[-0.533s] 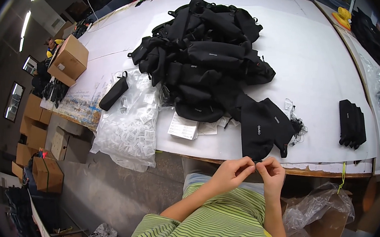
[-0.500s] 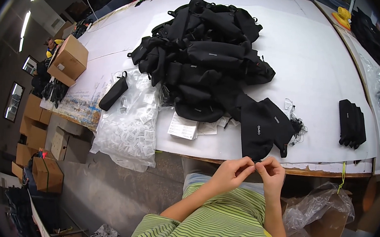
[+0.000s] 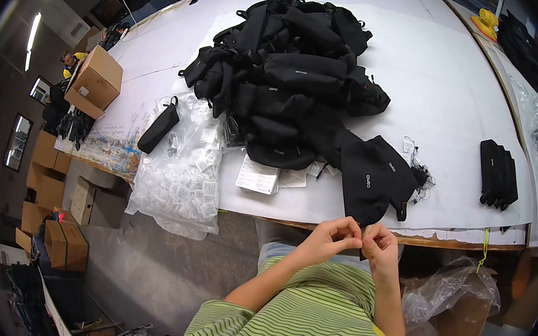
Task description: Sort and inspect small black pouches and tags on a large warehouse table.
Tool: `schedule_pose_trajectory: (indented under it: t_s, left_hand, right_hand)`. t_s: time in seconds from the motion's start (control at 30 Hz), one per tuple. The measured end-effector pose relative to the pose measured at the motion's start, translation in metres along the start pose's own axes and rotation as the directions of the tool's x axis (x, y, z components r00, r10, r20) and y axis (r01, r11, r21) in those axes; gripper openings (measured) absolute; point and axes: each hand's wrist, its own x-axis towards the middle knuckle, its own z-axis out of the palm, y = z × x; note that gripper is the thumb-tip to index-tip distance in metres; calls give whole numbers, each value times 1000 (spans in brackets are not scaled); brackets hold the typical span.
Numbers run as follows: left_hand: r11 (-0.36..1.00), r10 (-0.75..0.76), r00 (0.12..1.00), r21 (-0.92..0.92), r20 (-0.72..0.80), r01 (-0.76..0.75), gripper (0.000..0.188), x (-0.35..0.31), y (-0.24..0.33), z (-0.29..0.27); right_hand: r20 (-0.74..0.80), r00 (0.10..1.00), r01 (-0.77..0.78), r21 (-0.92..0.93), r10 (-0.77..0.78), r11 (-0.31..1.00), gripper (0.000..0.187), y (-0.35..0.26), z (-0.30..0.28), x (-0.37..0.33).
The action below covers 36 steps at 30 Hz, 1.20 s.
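Across a broad white surface, a large heap of black fabric bags. On the left, a cardboard box and a clear plastic bag of white tags, overhanging the edge. Toward the front, a stack of white cards, a flat black piece and tangled black cords; far right, folded black pouches.

I read the pile of pouches as solid black, flecked with small white marks. The front pouch, just before the pile, repeats that black with white lettering. Left of the pile I get a clear plastic bag showing white labels, and farther left a tan cardboard box. Around the pile, the tabletop looks white to me. Well before the pile, the wearer's shirt is lime green with thin dark stripes.
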Motion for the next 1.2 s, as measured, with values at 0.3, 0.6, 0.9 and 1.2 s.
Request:
schedule_pose_trajectory:
  t_s: [0.3, 0.6, 0.9, 1.2]
  left_hand:
    - [992, -20, 1000, -121, -4, 19, 12, -6, -8, 6]
    - [847, -82, 965, 527, 250, -64, 17, -11, 20, 18]
    - [783, 73, 929, 556, 362, -278, 18, -8, 6, 40]
    - [761, 293, 935, 543, 200, -355, 12, -8, 13, 34]
  right_hand:
    - [-14, 998, 60, -47, -61, 997, 20, 3, 4, -8]
    - [-148, 949, 55, -794, -280, 605, 36, 8, -21, 22]
    - [-207, 977, -141, -794, -45, 591, 96, 27, -23, 29]
    - [-9, 987, 106, -706, -158, 700, 56, 55, -50, 43]
